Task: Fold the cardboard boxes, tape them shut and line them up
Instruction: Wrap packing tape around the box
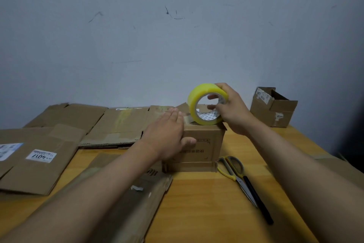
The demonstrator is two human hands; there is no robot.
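Two bare hands work at a wooden worktop [197, 203] set against a scuffed grey wall [137, 35], as I watch through the head camera. Several flattened cardboard sheets [110, 124] cover the far left of the worktop, one nearer sheet carrying a white label [41, 156] with dark digits, and another flattened piece [126, 199] lies under my view of the left forearm. A small folded box [204, 144] stands upright near the middle of the worktop, its flaps closed on top. A second box [272, 107], open at the top with its flaps up, sits well apart at the far right, close to the wall.

My left hand [167, 134] lies flat with straight fingers across the top left of the folded box, the thumb pressed against its front face. My right hand [230, 108] grips a yellow roll of tape [204, 104] that stands on edge on top of the box, fingers curled through its core. A short clear strip runs from the roll toward the left fingers along the box top.

Scissors [236, 171] with yellow and grey handles lie just beside the box's right front corner, blades pointing toward me, and a black pen [258, 201] lies alongside them.
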